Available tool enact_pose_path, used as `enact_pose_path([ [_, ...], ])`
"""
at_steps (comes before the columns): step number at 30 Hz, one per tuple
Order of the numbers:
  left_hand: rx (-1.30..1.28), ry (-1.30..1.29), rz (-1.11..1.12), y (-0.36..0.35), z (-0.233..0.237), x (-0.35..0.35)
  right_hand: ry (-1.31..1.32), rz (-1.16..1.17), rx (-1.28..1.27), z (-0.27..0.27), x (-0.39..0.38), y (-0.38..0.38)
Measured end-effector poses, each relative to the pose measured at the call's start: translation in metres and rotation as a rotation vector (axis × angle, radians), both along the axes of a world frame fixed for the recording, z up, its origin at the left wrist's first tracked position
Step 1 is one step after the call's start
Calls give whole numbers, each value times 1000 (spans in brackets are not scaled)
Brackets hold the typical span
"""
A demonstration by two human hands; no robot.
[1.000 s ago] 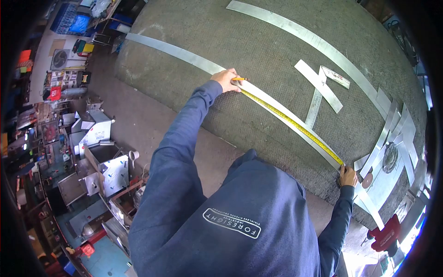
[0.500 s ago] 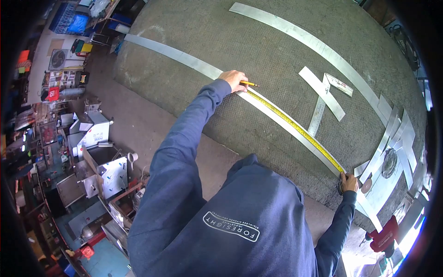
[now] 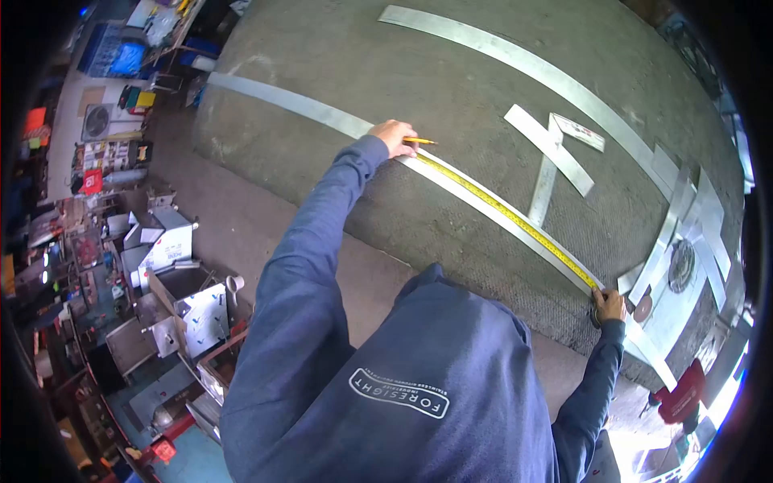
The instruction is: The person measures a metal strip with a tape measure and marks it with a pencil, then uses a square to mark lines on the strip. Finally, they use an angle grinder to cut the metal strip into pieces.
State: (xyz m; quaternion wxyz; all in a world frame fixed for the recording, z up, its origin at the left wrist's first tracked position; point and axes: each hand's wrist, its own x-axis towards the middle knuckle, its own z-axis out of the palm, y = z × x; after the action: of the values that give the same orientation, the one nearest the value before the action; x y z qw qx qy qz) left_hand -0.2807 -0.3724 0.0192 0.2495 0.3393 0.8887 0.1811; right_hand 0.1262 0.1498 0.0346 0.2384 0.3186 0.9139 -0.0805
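A long metal strip lies across the textured work surface, with a yellow tape measure stretched along it. At the tape's far end, my left hand is closed around a yellow pencil and rests on the strip, its pencil tip pointing right. My right hand grips the tape's near end at the lower right; the tape case is mostly hidden under the fingers. Beyond the tape, a square with a short metal strip across it lies on the surface.
Another long strip curves across the far side. Overlapping metal offcuts and a round disc lie at the right, with a red power tool below them. Sheet-metal parts and shelving stand at the left.
The whole view has shifted slightly, so the surface and strips appear a little further left. Both hands keep their places on the strip and tape.
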Motion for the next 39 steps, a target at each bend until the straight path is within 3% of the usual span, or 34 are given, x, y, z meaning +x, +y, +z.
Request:
enact_pose_path([
  [3,87,25,-80,-7,-22,-9,37,25,-34,-10,6,7],
  [4,14,30,-102,-5,-21,-12,-45,36,-51,-3,0,6],
  [5,110,84,-100,-8,-30,-14,-92,1,-58,-12,2,10],
  [6,45,-22,-112,-5,-23,-18,-98,3,-35,-1,-3,3],
  [7,76,-40,-103,-4,-22,-19,85,37,-35,-1,4,0],
  [13,-62,-120,-74,3,-12,-21,93,-63,27,21,2,-18],
  [23,-129,-120,-25,6,-10,-20,470,8,183,5,18,-18],
  [39,-143,-114,-36,9,-4,-19,-38,-89,51,11,-1,-21],
])
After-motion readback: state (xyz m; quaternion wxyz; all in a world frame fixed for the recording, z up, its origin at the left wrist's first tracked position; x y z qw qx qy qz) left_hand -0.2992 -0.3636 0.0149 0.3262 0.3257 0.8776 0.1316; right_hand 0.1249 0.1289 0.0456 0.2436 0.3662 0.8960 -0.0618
